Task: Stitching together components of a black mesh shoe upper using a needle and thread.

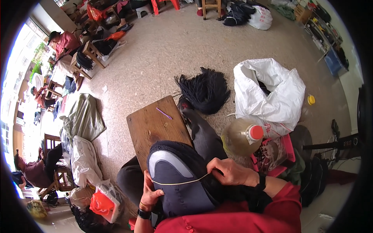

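A dark grey head-shaped form (176, 182) with a black hair cap pulled over it rests on my lap at the near end of a wooden bench (151, 124). A thin yellow elastic band (178, 183) stretches across the form. My left hand (150, 193) holds the form's left side and pinches one end of the band. My right hand (230, 171) grips the black cap and the band's other end at the form's right side. A purple stick (164, 113) lies on the bench.
A pile of black hair (206, 91) lies on the floor beyond the bench, beside a white sack (272, 93). A brownish bottle with a red cap (243, 136) and a pink basket (278, 155) sit to my right. Other people work on stools at the left.
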{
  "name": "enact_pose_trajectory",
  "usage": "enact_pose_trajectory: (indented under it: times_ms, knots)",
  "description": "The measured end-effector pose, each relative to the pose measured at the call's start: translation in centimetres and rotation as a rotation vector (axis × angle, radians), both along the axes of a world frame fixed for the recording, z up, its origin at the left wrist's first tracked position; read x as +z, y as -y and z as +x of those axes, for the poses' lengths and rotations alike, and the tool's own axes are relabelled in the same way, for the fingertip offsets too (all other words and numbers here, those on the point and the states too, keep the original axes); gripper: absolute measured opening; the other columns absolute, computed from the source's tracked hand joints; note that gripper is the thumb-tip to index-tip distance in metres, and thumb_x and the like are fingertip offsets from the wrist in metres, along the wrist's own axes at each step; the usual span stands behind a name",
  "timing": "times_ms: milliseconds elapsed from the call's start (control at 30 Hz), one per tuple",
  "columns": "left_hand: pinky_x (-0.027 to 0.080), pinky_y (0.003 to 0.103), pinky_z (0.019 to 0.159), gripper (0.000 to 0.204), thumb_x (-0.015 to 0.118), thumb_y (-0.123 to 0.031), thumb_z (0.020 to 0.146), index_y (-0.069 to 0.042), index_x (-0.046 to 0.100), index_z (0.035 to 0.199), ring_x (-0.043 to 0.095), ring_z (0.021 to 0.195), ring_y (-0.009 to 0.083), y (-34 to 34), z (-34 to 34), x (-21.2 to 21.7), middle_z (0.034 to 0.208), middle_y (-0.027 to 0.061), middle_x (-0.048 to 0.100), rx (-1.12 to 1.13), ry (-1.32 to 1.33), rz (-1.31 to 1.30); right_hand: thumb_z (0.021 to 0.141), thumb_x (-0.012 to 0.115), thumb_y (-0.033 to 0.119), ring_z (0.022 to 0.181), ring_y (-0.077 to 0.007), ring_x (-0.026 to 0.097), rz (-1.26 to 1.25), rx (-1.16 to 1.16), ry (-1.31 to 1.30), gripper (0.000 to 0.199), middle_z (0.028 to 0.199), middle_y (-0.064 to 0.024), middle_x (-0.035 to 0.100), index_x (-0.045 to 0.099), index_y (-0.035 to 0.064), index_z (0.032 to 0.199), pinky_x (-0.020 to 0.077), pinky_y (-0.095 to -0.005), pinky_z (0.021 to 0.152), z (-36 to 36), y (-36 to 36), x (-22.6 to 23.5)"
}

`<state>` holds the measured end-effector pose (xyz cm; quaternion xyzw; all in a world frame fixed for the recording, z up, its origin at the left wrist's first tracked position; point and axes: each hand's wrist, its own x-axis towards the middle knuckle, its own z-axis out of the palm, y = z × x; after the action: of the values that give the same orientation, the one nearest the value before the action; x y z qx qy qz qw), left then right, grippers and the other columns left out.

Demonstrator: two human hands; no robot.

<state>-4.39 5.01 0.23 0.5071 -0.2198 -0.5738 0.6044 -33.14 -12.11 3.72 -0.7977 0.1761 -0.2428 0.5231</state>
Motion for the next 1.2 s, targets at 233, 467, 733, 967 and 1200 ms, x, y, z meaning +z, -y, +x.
enact_pose_trajectory:
  times_ms: [233, 467, 733, 967, 1200]
  knots:
    - [0.041, 0.032, 0.099, 0.069, 0.098, -0.014, 0.062, -0.015, 0.043, 0.103, 0.051, 0.111, 0.0163, -0.2, -0.2, 0.4, 0.110, 0.0000, 0.051, -0.008, -0.031, -0.027, 0.088, 0.061, -0.004, 0.089, -0.0305, 0.073, 0.252, -0.181, -0.074, 0.023, 0.093, -0.0187, 0.070, 0.052, -0.0009, 0.109, 0.0551, -0.0372, 0.073, 0.9, -0.5, 1.0]
    - [0.042, 0.032, 0.100, 0.069, 0.098, -0.012, 0.062, -0.015, 0.042, 0.104, 0.052, 0.112, 0.0166, -0.5, -0.3, 0.5, 0.111, 0.0000, 0.052, -0.013, -0.051, -0.055, 0.093, 0.051, 0.004, 0.088, -0.0484, 0.063, 0.160, 0.004, -0.081, 0.031, 0.091, -0.0312, 0.063, 0.053, -0.0040, 0.122, 0.0487, -0.0482, 0.072, 1.0, -0.6, -2.5]
    - [0.044, 0.031, 0.096, 0.065, 0.096, -0.010, 0.065, -0.015, 0.041, 0.101, 0.053, 0.109, 0.0153, -1.8, -0.2, 0.6, 0.108, -0.0006, 0.051, 0.007, -0.043, -0.048, 0.097, 0.045, 0.014, 0.089, -0.0491, 0.063, 0.353, 0.224, -0.334, 0.033, 0.087, -0.0314, 0.063, 0.052, -0.0047, 0.123, 0.0477, -0.0478, 0.073, 0.8, -0.6, -0.3]
    - [0.041, 0.024, 0.083, 0.053, 0.090, -0.011, 0.075, -0.015, 0.042, 0.095, 0.049, 0.089, 0.0083, -2.3, -0.2, 0.5, 0.091, -0.0049, 0.046, 0.084, 0.076, 0.007, 0.103, 0.051, 0.034, 0.068, -0.0399, 0.058, 0.558, 0.070, -0.381, 0.040, 0.072, -0.0240, 0.057, 0.051, -0.0051, 0.110, 0.0443, -0.0430, 0.066, -0.7, -1.3, 2.5]
    - [0.039, 0.021, 0.076, 0.045, 0.086, -0.007, 0.081, -0.013, 0.042, 0.088, 0.047, 0.084, 0.0061, -1.7, -0.2, 1.1, 0.090, -0.0043, 0.048, 0.013, 0.204, -0.014, 0.094, 0.071, 0.035, 0.063, -0.0219, 0.054, 0.315, -0.036, -0.325, 0.041, 0.068, -0.0157, 0.056, 0.052, -0.0018, 0.095, 0.0440, -0.0386, 0.061, -0.2, -1.7, 1.4]
